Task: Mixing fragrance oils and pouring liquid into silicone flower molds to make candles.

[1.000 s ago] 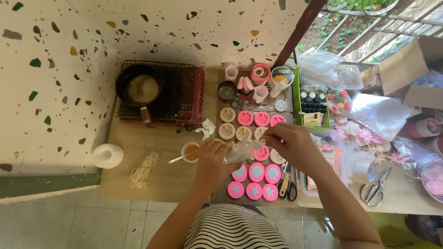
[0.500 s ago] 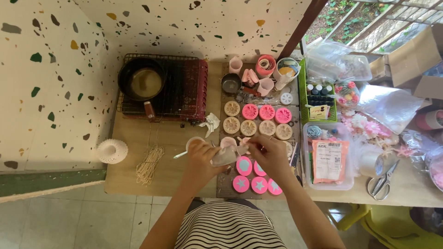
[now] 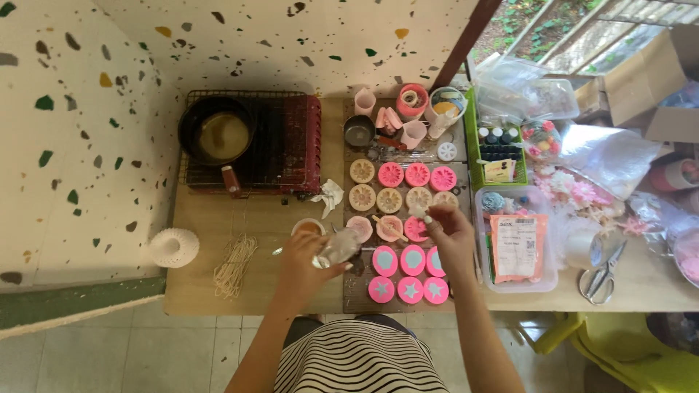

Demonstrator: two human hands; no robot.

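Left hand (image 3: pixel 302 263) closed round clear plastic bag (image 3: pixel 337 247), near table's front edge (image 3: pixel 255 309). Right hand (image 3: pixel 445 234) pinched on small pale piece (image 3: pixel 418 212), pink moulds (image 3: pixel 409 273) crowded beneath; bare tabletop left of left hand.

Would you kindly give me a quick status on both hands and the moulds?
Left hand holds clear bag. Right hand pinches a small white piece over round moulds. Spoon cup close beside left hand.
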